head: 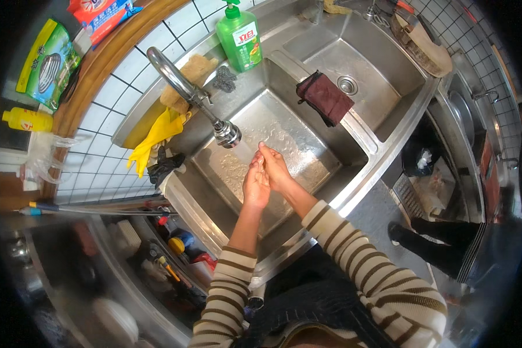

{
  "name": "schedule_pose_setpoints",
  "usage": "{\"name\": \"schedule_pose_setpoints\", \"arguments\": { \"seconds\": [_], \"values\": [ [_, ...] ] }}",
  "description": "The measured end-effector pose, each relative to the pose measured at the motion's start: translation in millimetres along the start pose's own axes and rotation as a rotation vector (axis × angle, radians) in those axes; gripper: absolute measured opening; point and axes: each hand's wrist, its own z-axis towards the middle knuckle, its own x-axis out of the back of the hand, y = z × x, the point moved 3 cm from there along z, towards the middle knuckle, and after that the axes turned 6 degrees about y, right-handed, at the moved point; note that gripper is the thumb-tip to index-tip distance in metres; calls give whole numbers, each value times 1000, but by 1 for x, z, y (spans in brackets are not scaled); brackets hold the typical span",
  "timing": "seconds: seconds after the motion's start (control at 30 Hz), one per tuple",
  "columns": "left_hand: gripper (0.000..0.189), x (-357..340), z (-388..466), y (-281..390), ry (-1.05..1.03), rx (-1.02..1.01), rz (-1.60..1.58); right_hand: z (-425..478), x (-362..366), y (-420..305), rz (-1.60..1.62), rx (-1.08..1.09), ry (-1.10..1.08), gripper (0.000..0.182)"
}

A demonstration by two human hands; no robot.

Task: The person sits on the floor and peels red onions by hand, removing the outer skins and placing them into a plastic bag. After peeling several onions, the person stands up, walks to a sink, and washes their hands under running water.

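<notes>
My left hand (pixel 256 189) and my right hand (pixel 275 168) press together over the left basin (pixel 296 130) of a stainless steel sink. The left palm is turned partly up, and the right hand lies against its fingers. Water (pixel 244 152) runs from the spray head of a chrome faucet (pixel 228 135) onto the fingertips. No object shows between the hands, though the touching fingers hide part of the palms. Wet streaks and drops cover the basin floor. Both forearms wear striped knit sleeves, pushed back from the wrists.
A dark red cloth (pixel 325 98) hangs over the divider beside the right basin (pixel 313 54). Along the back ledge are a green pump bottle (pixel 240 39), a steel wool scrubber (pixel 224 79), sponges (pixel 200 69) and yellow rubber gloves (pixel 156 139). Another person's dark-clad legs (pixel 443 243) appear at right.
</notes>
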Motion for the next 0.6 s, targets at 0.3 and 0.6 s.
{"name": "schedule_pose_setpoints", "arguments": {
  "seconds": [0.3, 0.6],
  "values": [
    [20, -2, 1, 7, 174, -176, 314, -5, 1, -11, 202, -292, -82, 23],
    [14, 24, 15, 18, 31, 213, 45, -17, 1, -40, -403, 163, -306, 20]
  ]
}}
